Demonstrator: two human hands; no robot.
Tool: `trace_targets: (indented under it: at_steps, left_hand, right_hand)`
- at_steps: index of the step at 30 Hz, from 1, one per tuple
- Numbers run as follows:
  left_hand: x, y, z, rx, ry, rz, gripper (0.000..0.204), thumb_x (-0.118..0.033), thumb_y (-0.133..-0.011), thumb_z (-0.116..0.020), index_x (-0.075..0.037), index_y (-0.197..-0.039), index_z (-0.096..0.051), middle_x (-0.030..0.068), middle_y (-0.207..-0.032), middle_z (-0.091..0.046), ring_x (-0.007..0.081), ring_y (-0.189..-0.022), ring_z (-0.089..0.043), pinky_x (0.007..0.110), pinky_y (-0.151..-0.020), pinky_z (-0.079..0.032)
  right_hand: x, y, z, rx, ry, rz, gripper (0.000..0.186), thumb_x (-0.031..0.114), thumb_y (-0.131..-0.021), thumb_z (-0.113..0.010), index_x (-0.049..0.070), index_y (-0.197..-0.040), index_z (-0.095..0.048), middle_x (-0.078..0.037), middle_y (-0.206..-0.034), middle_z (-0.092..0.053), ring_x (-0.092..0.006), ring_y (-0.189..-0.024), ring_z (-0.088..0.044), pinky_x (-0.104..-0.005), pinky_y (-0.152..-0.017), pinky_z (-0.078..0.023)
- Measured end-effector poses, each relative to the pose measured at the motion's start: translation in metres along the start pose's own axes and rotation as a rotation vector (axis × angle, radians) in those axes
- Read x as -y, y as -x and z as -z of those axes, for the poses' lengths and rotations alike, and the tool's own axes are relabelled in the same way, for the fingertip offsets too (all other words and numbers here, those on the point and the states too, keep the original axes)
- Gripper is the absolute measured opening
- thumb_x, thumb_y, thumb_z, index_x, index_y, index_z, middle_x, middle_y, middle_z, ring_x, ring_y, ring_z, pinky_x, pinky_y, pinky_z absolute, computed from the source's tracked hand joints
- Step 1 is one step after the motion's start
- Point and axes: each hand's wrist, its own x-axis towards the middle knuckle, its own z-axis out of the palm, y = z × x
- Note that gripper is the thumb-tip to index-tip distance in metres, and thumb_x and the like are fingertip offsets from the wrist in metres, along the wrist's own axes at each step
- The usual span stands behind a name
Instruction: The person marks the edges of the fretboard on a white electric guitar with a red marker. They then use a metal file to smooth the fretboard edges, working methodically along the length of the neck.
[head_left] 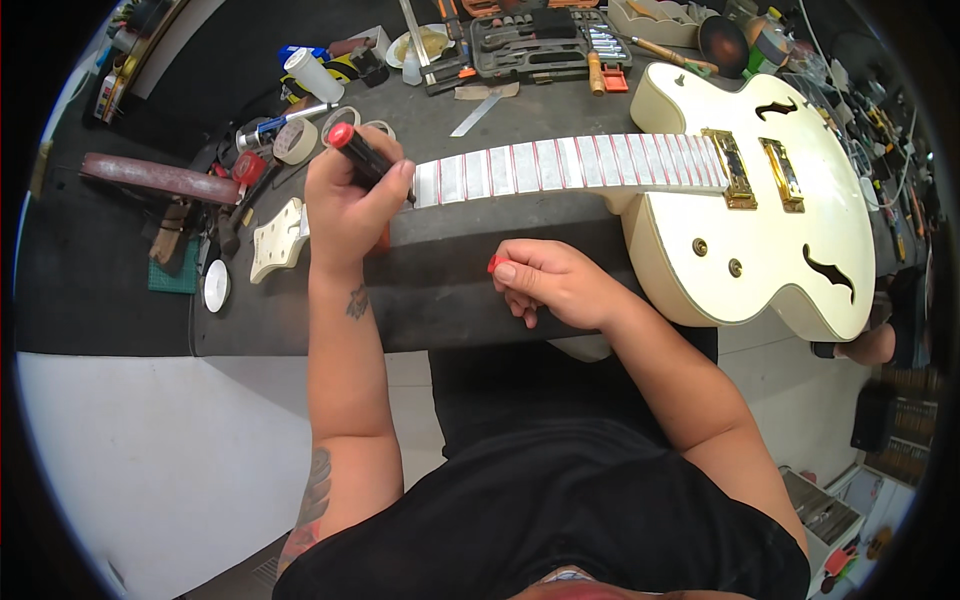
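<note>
My left hand (345, 215) is closed round a thick black marker with a red end (362, 155), its lower tip against or just over the near edge of the guitar neck at the headstock end; I cannot tell which. Pale tape covers the fretboard (545, 166) between the frets, with red lines running along them. In my right hand (555, 283), pinched between thumb and fingers, is a small red cap (495, 264), held near the bench's front edge. The cream hollow-body guitar (770, 225) lies face up, its headstock (277, 243) left of my left wrist.
Behind the neck are an open socket set (540, 45), a steel blade (476, 112) and a screwdriver (596, 75). Tape rolls (295, 141), a white bottle (313, 75) and a long reddish block (170, 178) crowd the left. A small white dish (216, 286) sits near the front edge.
</note>
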Motion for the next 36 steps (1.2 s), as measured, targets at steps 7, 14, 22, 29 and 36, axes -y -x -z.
trace_targets:
  at_steps: [7, 14, 22, 29, 36]
  left_hand:
    - [0.003, -0.014, -0.008, -0.112, -0.123, 0.172, 0.014, -0.009, -0.094, -0.08, -0.002, -0.094, -0.067, -0.0028, -0.079, -0.064, 0.0056, -0.073, -0.056, 0.026, -0.066, -0.044]
    - [0.008, -0.02, 0.004, -0.37, 0.142, 0.285, 0.016, -0.011, -0.097, -0.082, -0.006, -0.097, -0.067, -0.0023, -0.086, -0.065, 0.0056, -0.069, -0.055, 0.024, -0.063, -0.042]
    - [0.013, 0.006, 0.025, -0.028, 0.129, -0.03, 0.013, 0.001, -0.089, -0.077, -0.001, -0.092, -0.064, 0.006, -0.091, -0.065, 0.0118, -0.081, -0.055, 0.03, -0.072, -0.042]
    - [0.008, 0.007, 0.026, 0.064, 0.059, -0.08, 0.011, 0.003, -0.085, -0.074, 0.0, -0.087, -0.063, 0.005, -0.085, -0.064, 0.0118, -0.077, -0.056, 0.03, -0.07, -0.042]
    - [0.011, 0.002, 0.019, -0.1, -0.035, 0.014, 0.012, -0.001, -0.088, -0.076, -0.001, -0.09, -0.064, -0.0001, -0.083, -0.063, 0.0082, -0.074, -0.054, 0.027, -0.067, -0.042]
  right_hand:
    - [-0.001, 0.0, -0.001, 0.005, -0.007, -0.009, 0.038, 0.039, -0.115, -0.058, 0.004, -0.102, -0.065, -0.002, -0.082, -0.059, -0.0118, -0.078, -0.061, -0.0308, -0.067, -0.056]
    - [0.0, 0.0, 0.0, 0.004, -0.022, 0.008, 0.037, 0.039, -0.115, -0.058, 0.004, -0.102, -0.065, -0.002, -0.083, -0.06, -0.0118, -0.078, -0.062, -0.031, -0.068, -0.056]
    - [0.001, -0.001, -0.002, 0.002, -0.035, -0.043, 0.035, 0.036, -0.114, -0.057, 0.004, -0.103, -0.064, -0.002, -0.085, -0.06, -0.0118, -0.079, -0.062, -0.0309, -0.068, -0.055]
    - [0.0, -0.002, 0.001, 0.003, -0.056, -0.052, 0.035, 0.038, -0.114, -0.058, 0.005, -0.104, -0.064, -0.001, -0.087, -0.06, -0.0114, -0.079, -0.062, -0.0307, -0.068, -0.056]
    - [-0.002, -0.002, 0.001, 0.003, -0.075, -0.028, 0.035, 0.038, -0.114, -0.059, 0.005, -0.104, -0.064, -0.001, -0.09, -0.06, -0.0104, -0.079, -0.062, -0.0295, -0.067, -0.056]
